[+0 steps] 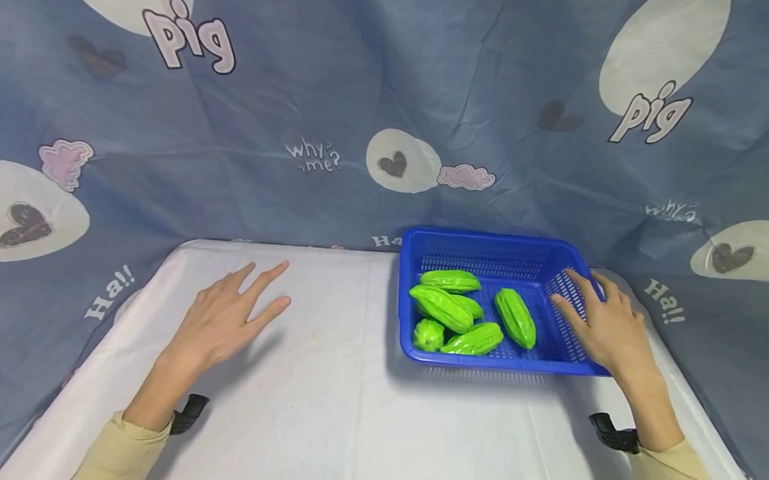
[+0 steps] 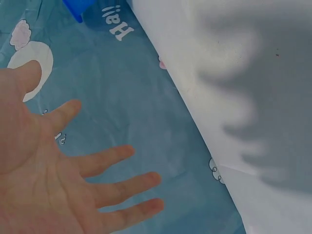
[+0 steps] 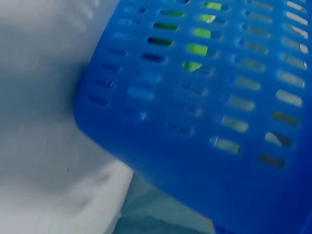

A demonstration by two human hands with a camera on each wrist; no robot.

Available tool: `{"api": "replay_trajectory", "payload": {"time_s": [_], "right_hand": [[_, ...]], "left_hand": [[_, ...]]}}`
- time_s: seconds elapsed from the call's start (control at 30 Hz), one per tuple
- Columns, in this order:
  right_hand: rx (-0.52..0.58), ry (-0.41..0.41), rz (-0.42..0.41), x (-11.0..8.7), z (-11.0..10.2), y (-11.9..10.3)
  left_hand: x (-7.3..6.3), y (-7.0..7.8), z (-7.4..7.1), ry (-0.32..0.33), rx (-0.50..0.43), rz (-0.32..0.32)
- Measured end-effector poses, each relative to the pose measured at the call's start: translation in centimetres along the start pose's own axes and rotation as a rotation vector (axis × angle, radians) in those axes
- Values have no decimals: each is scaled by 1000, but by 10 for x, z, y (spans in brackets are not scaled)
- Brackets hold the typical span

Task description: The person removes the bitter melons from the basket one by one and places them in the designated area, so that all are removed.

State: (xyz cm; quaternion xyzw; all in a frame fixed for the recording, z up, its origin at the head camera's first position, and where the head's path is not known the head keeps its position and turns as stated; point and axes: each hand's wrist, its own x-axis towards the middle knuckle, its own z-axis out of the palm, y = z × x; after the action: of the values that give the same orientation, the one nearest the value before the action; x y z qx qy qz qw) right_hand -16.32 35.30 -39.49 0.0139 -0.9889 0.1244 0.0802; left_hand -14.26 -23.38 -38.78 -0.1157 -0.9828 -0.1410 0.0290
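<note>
My left hand (image 1: 219, 319) is held over the white table at the left, fingers spread and nothing in it. The left wrist view shows its bare palm (image 2: 39, 180). At the right end of a blue plastic basket (image 1: 482, 363), my right hand (image 1: 613, 329) is over the rim, thumb and forefinger extended toward the inside. Whether it touches the rim is unclear. Several shiny green bitter melons (image 1: 442, 307) lie in the basket, mostly piled at its left; one bitter melon (image 1: 515, 319) lies apart near the middle. The right wrist view shows the slotted basket wall (image 3: 161, 141) but no fingers.
A white cloth (image 1: 315, 407) covers the table. Behind it hangs a blue-grey printed sheet (image 1: 268, 109), which also comes down along both sides. The basket stands close to the table's back edge. Black straps (image 1: 190, 414) sit on both wrists.
</note>
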Motion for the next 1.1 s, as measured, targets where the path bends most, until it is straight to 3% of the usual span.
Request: {"api": "replay_trajectory", "payload": {"time_s": [0.73, 1.1], "right_hand": [[15, -27, 32, -6, -6, 29], [31, -39, 55, -17, -7, 37]], "left_hand": [[1, 5, 2, -26, -24, 34], [3, 16, 6, -64, -88, 55]]}}
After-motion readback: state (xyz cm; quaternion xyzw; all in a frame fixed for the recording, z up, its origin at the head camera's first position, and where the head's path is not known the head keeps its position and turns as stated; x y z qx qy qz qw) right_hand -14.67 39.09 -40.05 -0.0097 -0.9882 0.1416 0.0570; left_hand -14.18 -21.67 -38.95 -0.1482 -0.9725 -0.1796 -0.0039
